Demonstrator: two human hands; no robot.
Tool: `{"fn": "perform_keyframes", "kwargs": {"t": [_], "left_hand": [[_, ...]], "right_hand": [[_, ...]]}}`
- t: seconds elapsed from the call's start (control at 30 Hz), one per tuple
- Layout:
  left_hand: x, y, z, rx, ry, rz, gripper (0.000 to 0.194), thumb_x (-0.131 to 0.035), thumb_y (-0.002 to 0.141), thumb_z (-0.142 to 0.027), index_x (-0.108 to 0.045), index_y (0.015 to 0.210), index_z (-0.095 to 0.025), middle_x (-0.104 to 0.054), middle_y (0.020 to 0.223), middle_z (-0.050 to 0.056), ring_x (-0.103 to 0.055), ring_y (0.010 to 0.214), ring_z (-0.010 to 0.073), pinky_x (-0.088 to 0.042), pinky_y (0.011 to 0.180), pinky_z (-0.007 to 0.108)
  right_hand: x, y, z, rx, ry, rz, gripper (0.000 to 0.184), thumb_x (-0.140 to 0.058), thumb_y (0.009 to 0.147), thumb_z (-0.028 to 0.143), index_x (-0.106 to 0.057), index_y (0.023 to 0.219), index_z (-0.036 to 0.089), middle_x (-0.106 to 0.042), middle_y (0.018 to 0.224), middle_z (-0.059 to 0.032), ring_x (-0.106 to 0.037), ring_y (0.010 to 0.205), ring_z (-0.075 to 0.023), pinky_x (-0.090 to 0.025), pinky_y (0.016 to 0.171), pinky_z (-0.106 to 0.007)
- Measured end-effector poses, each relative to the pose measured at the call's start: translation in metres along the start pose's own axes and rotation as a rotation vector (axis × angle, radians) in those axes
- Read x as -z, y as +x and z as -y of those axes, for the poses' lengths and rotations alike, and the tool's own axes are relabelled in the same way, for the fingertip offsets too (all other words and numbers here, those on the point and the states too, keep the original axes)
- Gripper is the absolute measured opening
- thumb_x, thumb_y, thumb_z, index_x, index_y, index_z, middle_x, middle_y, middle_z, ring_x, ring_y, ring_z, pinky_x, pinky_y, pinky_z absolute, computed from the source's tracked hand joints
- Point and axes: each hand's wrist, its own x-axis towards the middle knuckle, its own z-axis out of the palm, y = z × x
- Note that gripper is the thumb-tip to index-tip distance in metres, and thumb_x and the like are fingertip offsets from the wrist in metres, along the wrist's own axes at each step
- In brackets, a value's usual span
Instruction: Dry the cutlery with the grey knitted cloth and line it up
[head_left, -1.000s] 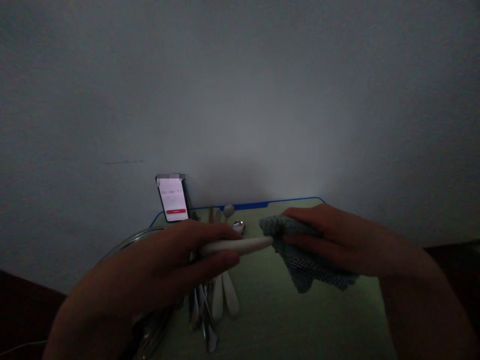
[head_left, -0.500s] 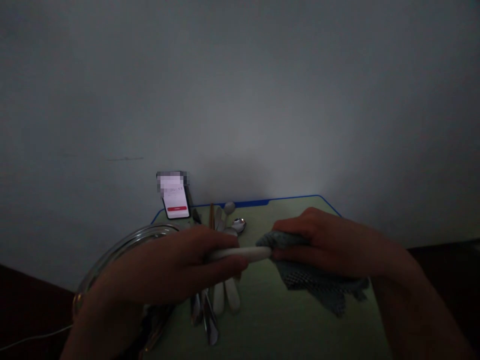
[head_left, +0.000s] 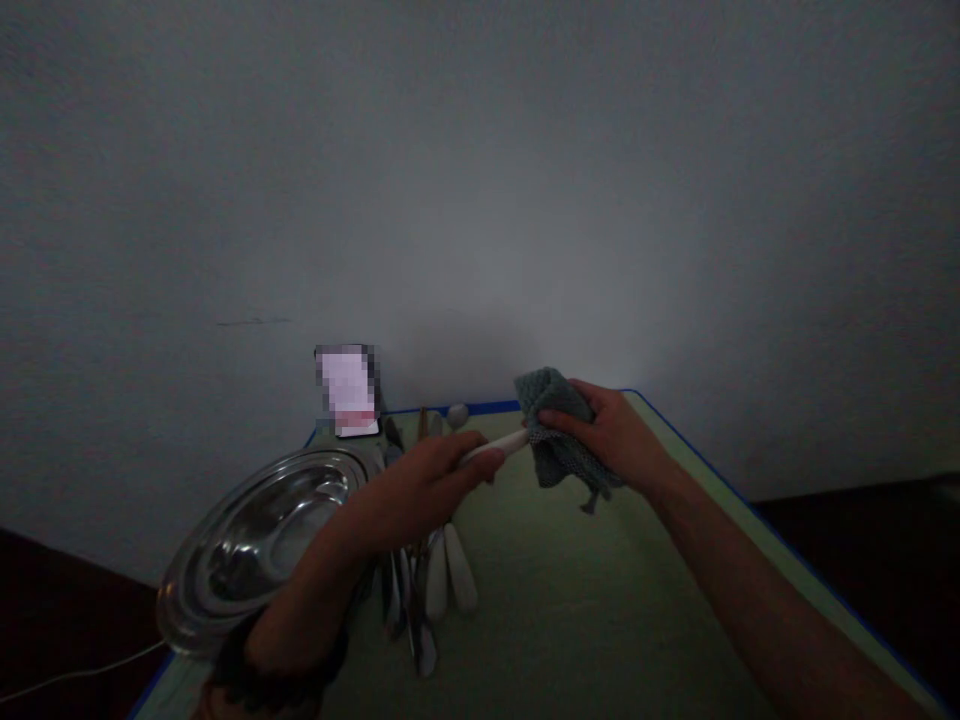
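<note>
As the left hand pinches a white utensil handle above a green tabletop, the right hand grips a bunched gray-green cloth at its far end, in what appears to be a wiping stroke. Whether the cloth wraps the tip cannot be told. Working it along calls for a steady left pinch, clear of the loose cutlery below.

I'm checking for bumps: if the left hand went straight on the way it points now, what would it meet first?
Most likely the cloth, held in the right hand; the white handle in the left hand seems to touch it, though depth is hard to judge.
</note>
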Motion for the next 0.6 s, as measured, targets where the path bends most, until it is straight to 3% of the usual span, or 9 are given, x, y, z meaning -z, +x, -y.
{"fn": "perform_keyframes", "kwargs": {"t": [0.03, 0.13, 0.23, 0.43, 0.6], "left_hand": [[-0.010, 0.006, 0.010, 0.062, -0.210, 0.044, 0.031, -0.056, 0.081, -0.046, -0.060, 0.074, -0.016, -0.050, 0.066, -0.003, -0.043, 0.058, 0.0095, -0.033, 0.052, 0.020], [-0.044, 0.015, 0.037, 0.143, -0.371, 0.077, 0.037, -0.049, 0.082, -0.052, -0.054, 0.075, -0.015, -0.035, 0.053, -0.008, -0.027, 0.042, 0.0058, -0.023, 0.040, 0.019], [-0.072, 0.014, 0.051, 0.214, -0.500, 0.060, 0.035, -0.046, 0.081, -0.051, -0.049, 0.079, -0.017, -0.032, 0.054, -0.009, -0.025, 0.041, 0.0050, -0.020, 0.038, 0.018], [-0.098, 0.011, 0.059, 0.334, -0.692, -0.001, 0.027, -0.045, 0.081, -0.043, -0.045, 0.094, -0.020, -0.038, 0.063, -0.007, -0.032, 0.042, 0.0053, -0.021, 0.036, 0.016], [-0.102, 0.011, 0.062, 0.227, -0.806, -0.110, 0.037, -0.046, 0.086, -0.045, -0.043, 0.113, -0.020, -0.043, 0.070, -0.005, -0.038, 0.045, 0.0061, -0.028, 0.040, 0.019]], "right_hand": [[-0.004, 0.002, -0.019, -0.114, 0.288, -0.086, 0.027, -0.080, 0.057, 0.027, -0.069, 0.080, 0.017, -0.069, 0.069, 0.0010, -0.059, 0.062, -0.0150, -0.044, 0.064, -0.026], [-0.014, -0.001, -0.072, -0.214, 0.504, -0.159, 0.029, -0.071, 0.067, 0.042, -0.068, 0.083, 0.018, -0.070, 0.070, -0.0007, -0.062, 0.062, -0.0171, -0.048, 0.066, -0.031], [-0.019, -0.015, -0.100, -0.306, 0.676, -0.177, 0.032, -0.060, 0.074, 0.048, -0.068, 0.082, 0.017, -0.070, 0.071, -0.0032, -0.065, 0.069, -0.0202, -0.050, 0.071, -0.035], [-0.016, -0.025, -0.101, -0.352, 0.878, -0.166, 0.035, -0.052, 0.076, 0.046, -0.068, 0.088, 0.017, -0.072, 0.081, -0.0053, -0.065, 0.086, -0.0234, -0.048, 0.083, -0.039], [-0.006, -0.023, -0.097, -0.264, 0.943, -0.247, 0.035, -0.047, 0.076, 0.047, -0.068, 0.089, 0.023, -0.072, 0.088, -0.0038, -0.063, 0.092, -0.0238, -0.047, 0.085, -0.039]]}}
